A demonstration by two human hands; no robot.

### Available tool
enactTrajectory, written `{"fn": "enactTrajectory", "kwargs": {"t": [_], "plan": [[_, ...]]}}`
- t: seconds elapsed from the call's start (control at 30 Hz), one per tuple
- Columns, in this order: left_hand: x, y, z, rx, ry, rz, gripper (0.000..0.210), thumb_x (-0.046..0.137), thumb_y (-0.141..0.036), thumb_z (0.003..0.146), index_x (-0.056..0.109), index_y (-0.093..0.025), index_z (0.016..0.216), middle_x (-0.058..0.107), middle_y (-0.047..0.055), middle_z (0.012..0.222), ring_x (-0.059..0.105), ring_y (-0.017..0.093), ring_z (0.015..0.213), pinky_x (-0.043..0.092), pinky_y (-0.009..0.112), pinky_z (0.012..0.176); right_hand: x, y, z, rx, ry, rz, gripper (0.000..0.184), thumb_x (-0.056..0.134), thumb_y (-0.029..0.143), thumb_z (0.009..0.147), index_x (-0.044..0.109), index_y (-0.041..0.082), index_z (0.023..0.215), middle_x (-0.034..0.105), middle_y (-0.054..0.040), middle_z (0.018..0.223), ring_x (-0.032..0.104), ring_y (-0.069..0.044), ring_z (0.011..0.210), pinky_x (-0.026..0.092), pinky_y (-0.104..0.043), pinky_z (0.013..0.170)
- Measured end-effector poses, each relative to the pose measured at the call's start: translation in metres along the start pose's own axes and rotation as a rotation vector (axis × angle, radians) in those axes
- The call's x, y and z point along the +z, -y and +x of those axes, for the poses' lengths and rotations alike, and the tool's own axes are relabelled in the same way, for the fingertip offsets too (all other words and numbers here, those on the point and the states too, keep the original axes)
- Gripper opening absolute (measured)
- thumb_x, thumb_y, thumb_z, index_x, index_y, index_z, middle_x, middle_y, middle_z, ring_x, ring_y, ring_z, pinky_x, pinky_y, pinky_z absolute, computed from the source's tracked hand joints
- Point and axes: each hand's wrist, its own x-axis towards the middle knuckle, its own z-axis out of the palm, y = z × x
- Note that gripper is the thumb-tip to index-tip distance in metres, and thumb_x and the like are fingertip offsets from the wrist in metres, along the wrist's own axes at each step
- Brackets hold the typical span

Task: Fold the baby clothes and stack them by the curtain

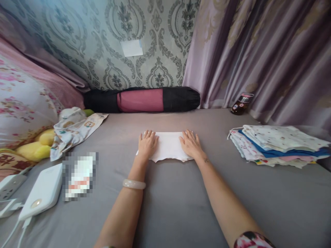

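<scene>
A white folded cloth (168, 147), perhaps a garment, lies flat on the grey bed sheet (170, 199) in front of me. Its near edge is wavy. My left hand (148, 143) rests palm down on the cloth's left side, fingers stretched out and pointing away from me. On the right side, my right hand (190, 143) lies flat in the same way with its fingers spread. Neither hand grips anything. A pale bangle (134, 184) circles my left forearm. What lies under the palms is hidden.
On the right sits a stack of folded clothes (279, 144), with a dark bottle (241, 104) behind it. A black and pink roll (141, 100) lies along the wall. At left are a crumpled printed cloth (74, 129), a white power bank (42, 191) with cables, and a power strip (11, 186).
</scene>
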Motion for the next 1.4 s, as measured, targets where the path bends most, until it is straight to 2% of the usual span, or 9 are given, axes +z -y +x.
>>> {"fn": "enactTrajectory", "kwargs": {"t": [0.13, 0.33, 0.47, 0.77, 0.97, 1.17, 1.4], "plan": [[0.008, -0.003, -0.001, -0.031, 0.082, 0.012, 0.049, 0.025, -0.043, 0.099, 0.048, -0.018, 0.133, 0.045, 0.013, 0.146, 0.033, 0.028, 0.139, 0.028, 0.055, 0.111, 0.009, 0.002, -0.001, 0.037, 0.041, -0.004, 0.060, 0.019, 0.044, 0.099, 0.033, 0.011, 0.148, 0.027, -0.0153, 0.155, 0.019, -0.028, 0.144, 0.018, -0.048, 0.113], [0.009, -0.004, -0.002, -0.048, 0.107, 0.012, 0.051, 0.023, -0.044, 0.099, 0.046, -0.018, 0.136, 0.042, 0.014, 0.148, 0.030, 0.028, 0.141, 0.026, 0.054, 0.112, 0.012, 0.001, -0.001, 0.038, 0.041, -0.013, 0.060, 0.018, 0.044, 0.100, 0.034, 0.010, 0.147, 0.028, -0.0145, 0.155, 0.018, -0.027, 0.144, 0.019, -0.048, 0.113], [0.008, -0.005, -0.002, -0.052, 0.103, 0.004, 0.051, 0.023, -0.044, 0.099, 0.046, -0.018, 0.136, 0.042, 0.013, 0.148, 0.030, 0.028, 0.141, 0.026, 0.054, 0.112, 0.010, 0.002, -0.002, 0.035, 0.028, -0.011, 0.059, 0.021, 0.044, 0.100, 0.035, 0.010, 0.146, 0.029, -0.0153, 0.155, 0.020, -0.028, 0.144, 0.021, -0.050, 0.112], [-0.001, -0.018, -0.002, -0.043, 0.079, 0.007, 0.051, 0.023, -0.044, 0.099, 0.048, -0.017, 0.133, 0.043, 0.014, 0.147, 0.030, 0.029, 0.141, 0.021, 0.055, 0.114, 0.000, 0.019, -0.004, -0.012, -0.070, 0.015, 0.054, 0.021, 0.037, 0.100, 0.041, 0.009, 0.142, 0.036, -0.0168, 0.151, 0.025, -0.028, 0.142, 0.013, -0.051, 0.115], [0.004, -0.031, -0.005, 0.022, 0.093, -0.004, 0.051, 0.024, -0.043, 0.098, 0.046, -0.017, 0.136, 0.044, 0.015, 0.146, 0.032, 0.029, 0.140, 0.022, 0.054, 0.114, 0.008, 0.027, -0.005, -0.015, -0.027, 0.033, 0.054, 0.021, 0.036, 0.100, 0.040, 0.010, 0.143, 0.035, -0.0161, 0.151, 0.024, -0.027, 0.142, 0.012, -0.051, 0.114], [0.006, -0.032, -0.006, 0.009, 0.108, -0.014, 0.051, 0.024, -0.043, 0.098, 0.043, -0.018, 0.139, 0.042, 0.015, 0.148, 0.032, 0.028, 0.140, 0.023, 0.053, 0.114, 0.013, 0.027, -0.004, -0.011, -0.011, 0.028, 0.054, 0.022, 0.034, 0.099, 0.038, 0.010, 0.144, 0.034, -0.0152, 0.152, 0.023, -0.027, 0.142, 0.011, -0.049, 0.115], [0.005, -0.031, -0.007, 0.007, 0.115, -0.019, 0.052, 0.026, -0.042, 0.098, 0.042, -0.014, 0.139, 0.041, 0.016, 0.148, 0.032, 0.029, 0.140, 0.023, 0.053, 0.114, 0.011, 0.027, -0.004, -0.007, 0.016, 0.024, 0.053, 0.024, 0.033, 0.099, 0.037, 0.009, 0.145, 0.033, -0.0157, 0.153, 0.023, -0.028, 0.143, 0.012, -0.050, 0.115]]}}
